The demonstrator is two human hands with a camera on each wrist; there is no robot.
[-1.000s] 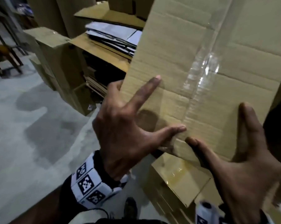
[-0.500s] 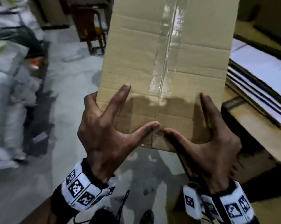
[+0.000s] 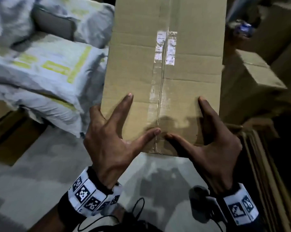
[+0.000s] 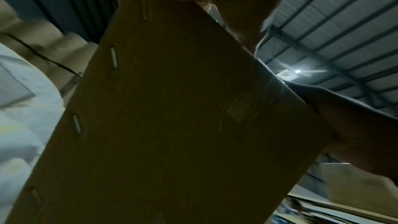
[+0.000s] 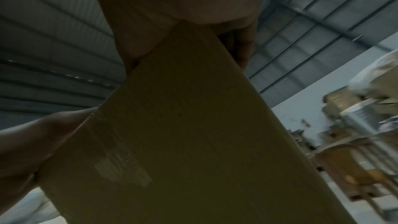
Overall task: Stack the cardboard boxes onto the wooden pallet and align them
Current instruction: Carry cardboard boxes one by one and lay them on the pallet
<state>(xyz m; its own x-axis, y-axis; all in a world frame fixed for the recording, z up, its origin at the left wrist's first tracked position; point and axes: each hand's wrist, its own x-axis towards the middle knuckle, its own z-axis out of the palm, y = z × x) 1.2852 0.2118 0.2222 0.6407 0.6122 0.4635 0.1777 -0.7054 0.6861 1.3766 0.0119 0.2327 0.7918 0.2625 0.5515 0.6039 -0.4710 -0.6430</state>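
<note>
I carry a brown cardboard box (image 3: 158,72) with a clear tape seam along its top, held off the floor in front of me. My left hand (image 3: 111,139) grips its near left corner, with thumb and index finger spread on the top face. My right hand (image 3: 213,148) mirrors this at the near right corner. The other fingers are hidden behind the box's edges. The left wrist view shows the box's stapled face (image 4: 172,125) from below, and the right wrist view shows a taped face (image 5: 183,134). No wooden pallet is in view.
White printed sacks (image 3: 41,64) are piled at the left. More cardboard boxes (image 3: 251,81) stand at the right, with flattened cardboard (image 3: 266,164) stacked below them. Grey concrete floor (image 3: 41,173) lies under the box and towards me.
I have turned with the box: the stacks of flat cardboard and the chair have left the view, and the white sacks now show at the left. Both hands keep the same grip.
</note>
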